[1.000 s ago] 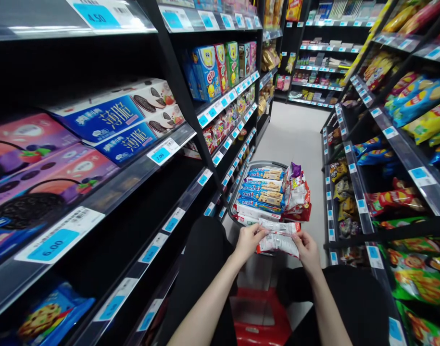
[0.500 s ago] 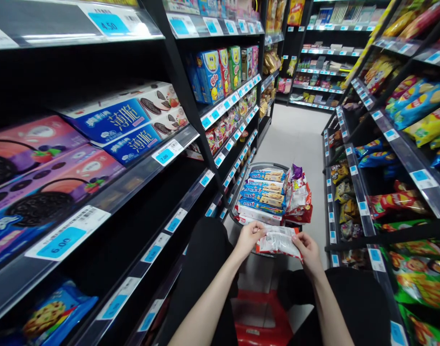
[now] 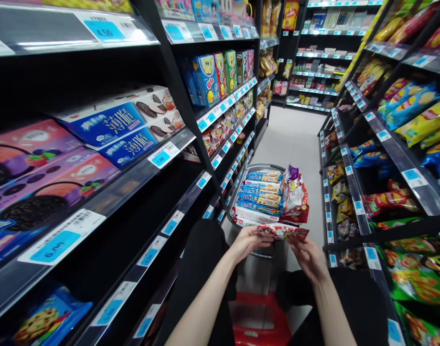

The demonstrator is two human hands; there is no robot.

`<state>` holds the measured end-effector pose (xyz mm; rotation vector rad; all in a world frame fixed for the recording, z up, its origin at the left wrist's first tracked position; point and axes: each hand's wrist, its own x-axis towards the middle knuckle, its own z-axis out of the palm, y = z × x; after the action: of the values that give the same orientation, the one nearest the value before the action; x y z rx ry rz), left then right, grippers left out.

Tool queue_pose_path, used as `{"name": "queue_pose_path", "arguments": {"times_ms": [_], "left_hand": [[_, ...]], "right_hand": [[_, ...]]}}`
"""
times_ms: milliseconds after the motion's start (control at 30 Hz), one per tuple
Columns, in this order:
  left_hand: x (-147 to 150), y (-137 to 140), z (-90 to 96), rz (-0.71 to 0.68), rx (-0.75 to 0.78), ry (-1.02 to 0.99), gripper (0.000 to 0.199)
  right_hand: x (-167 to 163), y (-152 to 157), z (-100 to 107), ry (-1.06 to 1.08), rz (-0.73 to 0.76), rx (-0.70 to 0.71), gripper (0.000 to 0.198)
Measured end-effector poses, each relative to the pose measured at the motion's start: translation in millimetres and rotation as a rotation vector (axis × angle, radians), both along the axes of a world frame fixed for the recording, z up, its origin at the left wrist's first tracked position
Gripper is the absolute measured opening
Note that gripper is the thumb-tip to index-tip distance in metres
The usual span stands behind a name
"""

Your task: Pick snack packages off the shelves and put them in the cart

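Between my two hands a red-and-white snack bag (image 3: 282,231) is held up, its edge tilted toward me. My left hand (image 3: 251,242) grips its left end with curled fingers. At the right end, my right hand (image 3: 308,254) holds it with the thumb and fingers. Just beyond the hands is a grey basket (image 3: 234,201), loaded with blue cookie packs (image 3: 261,198) stacked in a row. White boxes (image 3: 257,215) lie at its near side, and red-and-white snack bags (image 3: 295,194) are heaped along its right side.
On the left, a shelf (image 3: 129,190) carries cookie boxes (image 3: 107,122) and price tags. Bagged chips (image 3: 409,113) fill the shelves on the right. The aisle floor (image 3: 288,134) runs ahead to a back shelf. A red stool-like object (image 3: 259,319) is between my legs.
The snack bag has been turned from its pale printed side to a tilted, red patterned side. Both hands have shifted their grip on it. The view has swung slightly.
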<state>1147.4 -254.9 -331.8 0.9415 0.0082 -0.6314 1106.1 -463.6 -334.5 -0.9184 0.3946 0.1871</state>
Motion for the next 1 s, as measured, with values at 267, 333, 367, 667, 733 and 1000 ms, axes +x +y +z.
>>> {"name": "queue_pose_path", "arguments": {"times_ms": [267,333,367,667,733,1000], "left_hand": [[8,4,-17.2,0.147,0.799,-0.317,0.042],[9,5,-20.6,0.160,0.905,-0.395,0.040],[9,5,-22.0,0.160,0.923,-0.400,0.038],[8,2,-26.2,0.127,0.896,-0.380,0.036],[4,2,-23.6,0.088,0.876,-0.356,0.039],[-3,-5,-14.4,0.114,0.497,-0.144,0.059]], "right_hand": [[3,4,-15,0.220,0.052,-0.345,0.045],[5,0,-17,0.233,0.067,-0.436,0.045],[7,-2,-18,0.232,0.064,-0.475,0.044],[15,-12,-26,0.158,0.049,-0.534,0.043],[13,-10,-23,0.130,0.044,-0.613,0.045],[2,-4,-12,-0.054,-0.089,-0.584,0.045]]}}
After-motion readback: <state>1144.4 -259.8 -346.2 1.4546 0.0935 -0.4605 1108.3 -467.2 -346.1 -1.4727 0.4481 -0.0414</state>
